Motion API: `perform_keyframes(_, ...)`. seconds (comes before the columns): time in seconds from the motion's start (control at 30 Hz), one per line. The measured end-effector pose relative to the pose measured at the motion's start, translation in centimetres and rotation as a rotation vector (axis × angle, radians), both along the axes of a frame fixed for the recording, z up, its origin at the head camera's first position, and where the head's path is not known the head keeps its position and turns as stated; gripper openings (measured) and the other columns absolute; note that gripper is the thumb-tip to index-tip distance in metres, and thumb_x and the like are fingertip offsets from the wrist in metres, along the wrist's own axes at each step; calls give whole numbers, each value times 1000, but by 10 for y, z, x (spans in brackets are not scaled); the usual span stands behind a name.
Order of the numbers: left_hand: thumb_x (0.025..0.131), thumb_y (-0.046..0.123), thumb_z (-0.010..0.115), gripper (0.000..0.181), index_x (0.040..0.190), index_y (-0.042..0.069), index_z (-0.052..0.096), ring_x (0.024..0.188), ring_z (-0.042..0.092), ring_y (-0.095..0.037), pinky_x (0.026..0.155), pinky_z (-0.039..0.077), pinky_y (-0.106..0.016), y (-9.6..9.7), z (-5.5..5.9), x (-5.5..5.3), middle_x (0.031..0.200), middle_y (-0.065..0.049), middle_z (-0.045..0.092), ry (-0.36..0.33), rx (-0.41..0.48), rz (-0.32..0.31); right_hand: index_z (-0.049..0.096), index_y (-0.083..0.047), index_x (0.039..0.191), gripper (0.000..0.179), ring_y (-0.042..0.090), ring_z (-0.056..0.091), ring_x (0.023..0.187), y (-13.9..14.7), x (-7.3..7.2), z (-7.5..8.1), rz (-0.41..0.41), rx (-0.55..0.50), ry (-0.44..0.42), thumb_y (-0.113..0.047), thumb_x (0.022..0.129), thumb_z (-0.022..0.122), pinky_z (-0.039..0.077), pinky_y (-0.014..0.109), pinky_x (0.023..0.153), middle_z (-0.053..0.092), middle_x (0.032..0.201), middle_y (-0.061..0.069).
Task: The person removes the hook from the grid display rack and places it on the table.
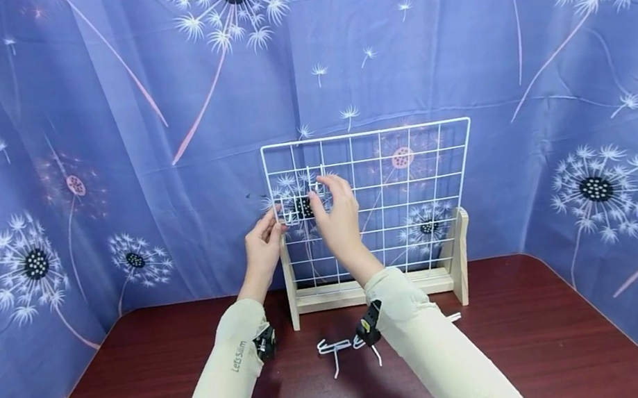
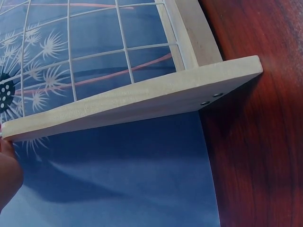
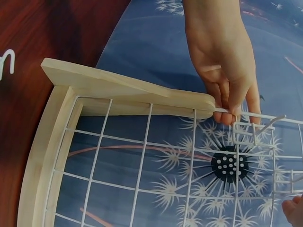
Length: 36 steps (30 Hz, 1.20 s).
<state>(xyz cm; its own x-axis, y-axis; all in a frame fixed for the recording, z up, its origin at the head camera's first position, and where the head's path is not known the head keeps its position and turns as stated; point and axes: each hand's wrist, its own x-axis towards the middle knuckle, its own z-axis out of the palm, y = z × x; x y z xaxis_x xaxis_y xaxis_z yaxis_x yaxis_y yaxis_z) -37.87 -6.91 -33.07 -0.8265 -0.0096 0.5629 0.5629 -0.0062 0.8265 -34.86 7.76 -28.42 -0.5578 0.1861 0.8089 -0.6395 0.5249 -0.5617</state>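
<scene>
A white wire grid panel stands upright in a light wooden stand. At its left edge, just above the wooden post, my left hand pinches the side wire between thumb and fingers. Beside those fingertips a white wire hook sits on the grid. Further in, my right hand has its thumb and index finger around a second white hook on the grid, partly covering it. Only a fingertip of that hand shows in the right wrist view.
Several more white hooks lie on the dark red wooden table in front of the stand, partly behind the right forearm. A blue curtain with dandelion prints hangs behind the grid and along both sides.
</scene>
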Motion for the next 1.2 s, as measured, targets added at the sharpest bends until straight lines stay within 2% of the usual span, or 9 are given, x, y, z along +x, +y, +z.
perform_keyframes(0.07, 96, -9, 47, 39, 135, -4, 52, 103, 57, -48, 84, 53, -23, 0, -1, -1, 109, -32, 55, 0, 7, -2, 62, 6, 118, 31, 34, 51, 121, 0, 0, 1, -6, -3, 1, -9, 91, 63, 38, 42, 107, 56, 126, 22)
perform_keyframes(0.3, 96, -6, 50, 39, 133, 4, 57, 98, 61, -41, 80, 52, -18, 0, -17, -22, 105, -25, 59, 32, 24, 22, 64, 5, 116, 28, 34, 53, 118, 0, -3, 2, -16, 3, -7, -9, 92, 63, 41, 42, 105, 58, 122, 21)
perform_keyframes(0.4, 97, -6, 50, 39, 133, 4, 58, 97, 61, -40, 79, 51, -16, 1, -20, -26, 104, -23, 59, 37, 22, 34, 65, 5, 116, 28, 33, 54, 117, 0, -4, 2, -17, 11, 0, -9, 92, 63, 42, 40, 105, 58, 121, 21)
perform_keyframes(0.87, 97, -5, 49, 39, 134, 4, 57, 99, 62, -40, 83, 52, -19, 0, -20, -25, 106, -25, 58, 46, 20, 24, 70, 1, 113, 23, 38, 60, 109, 4, -8, -2, -89, 110, 77, -7, 93, 62, 51, 43, 94, 61, 118, 24)
perform_keyframes(1.03, 97, -5, 49, 39, 134, 5, 57, 98, 62, -38, 82, 52, -17, -1, -21, -24, 106, -23, 58, 36, 13, 26, 71, 1, 110, 20, 38, 62, 106, 6, -9, -1, -96, 114, 130, -5, 92, 64, 53, 42, 91, 64, 115, 24)
perform_keyframes(1.2, 96, -6, 50, 39, 133, 3, 58, 97, 61, -41, 82, 52, -16, -1, -20, -25, 106, -25, 57, 62, 23, 15, 72, 1, 107, 19, 36, 63, 105, 6, -9, 3, -84, 95, 169, -5, 92, 63, 54, 40, 89, 65, 112, 24)
